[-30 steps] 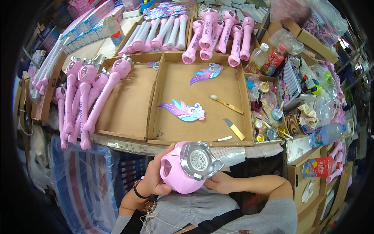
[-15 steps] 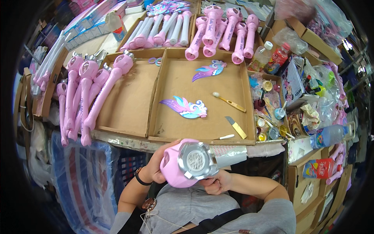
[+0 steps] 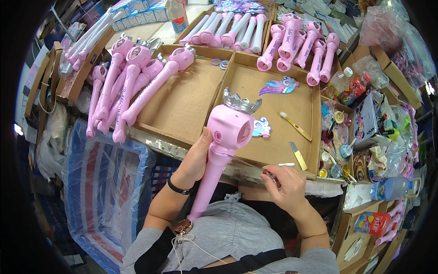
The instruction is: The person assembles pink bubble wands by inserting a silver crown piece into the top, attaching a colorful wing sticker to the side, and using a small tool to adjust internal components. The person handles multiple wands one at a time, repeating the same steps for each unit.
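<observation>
My left hand (image 3: 197,153) is closed around a pink toy wand (image 3: 218,160) with a silver crown (image 3: 242,102) on its round head. The wand leans upright in front of my chest, crown end up. To the right of its neck, my right hand (image 3: 288,181) pinches something thin that I cannot make out. A faint thin line runs from these fingers towards the wand's neck. Behind the wand's head, a wing-shaped decoration (image 3: 261,127) is partly hidden. Another purple and blue wing decoration (image 3: 280,85) lies farther back in the cardboard tray (image 3: 255,68).
A toothbrush (image 3: 295,126) and a yellow-handled knife (image 3: 298,156) lie in the tray. Several crowned pink wands (image 3: 130,82) rest at left; more pink wands (image 3: 292,43) lie at the back. Small paint pots (image 3: 335,171) and bottles (image 3: 359,84) stand at right. A blue-rimmed, plastic-lined container (image 3: 107,182) is below left.
The wand has turned from crown facing me to upright, crown pointing up and away. My right hand has moved off the wand to the right. The view has shifted left.
</observation>
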Tool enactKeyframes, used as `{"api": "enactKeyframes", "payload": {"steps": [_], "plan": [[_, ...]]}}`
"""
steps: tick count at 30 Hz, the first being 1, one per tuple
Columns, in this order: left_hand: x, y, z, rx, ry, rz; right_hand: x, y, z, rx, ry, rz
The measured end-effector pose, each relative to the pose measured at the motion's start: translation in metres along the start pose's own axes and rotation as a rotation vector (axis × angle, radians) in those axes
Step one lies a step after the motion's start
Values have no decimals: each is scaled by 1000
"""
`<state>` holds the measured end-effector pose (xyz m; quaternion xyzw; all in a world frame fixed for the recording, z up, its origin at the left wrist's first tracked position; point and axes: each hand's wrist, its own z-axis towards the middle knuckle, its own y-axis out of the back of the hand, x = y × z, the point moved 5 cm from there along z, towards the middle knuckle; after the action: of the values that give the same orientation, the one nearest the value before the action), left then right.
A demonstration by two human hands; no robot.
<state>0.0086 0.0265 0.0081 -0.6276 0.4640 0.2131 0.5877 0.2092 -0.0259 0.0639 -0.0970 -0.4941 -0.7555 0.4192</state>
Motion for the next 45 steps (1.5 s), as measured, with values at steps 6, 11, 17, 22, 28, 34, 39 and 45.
{"api": "enactKeyframes", "payload": {"steps": [6,11,17,22,28,34,39,45], "plan": [[1,-5,-3,42,-12,19,9,-2,3,-2,72,-112],[2,-10,-3,69,-90,111,13,1,3,-29,133,-219],[5,-11,-11,-47,-216,315,-2,-15,-5,52,-123,227],[4,-11,-14,-34,-239,317,1,-16,-5,60,78,-119],[1,-20,-17,-37,-349,418,0,-19,-7,171,169,-143],[4,-27,-18,-24,-376,502,-21,-26,-16,445,-146,246],[7,-23,-18,23,-388,536,-32,-49,-40,927,-1086,1326],[16,-19,-18,194,-308,547,-21,-56,-61,910,-1370,1517]]}}
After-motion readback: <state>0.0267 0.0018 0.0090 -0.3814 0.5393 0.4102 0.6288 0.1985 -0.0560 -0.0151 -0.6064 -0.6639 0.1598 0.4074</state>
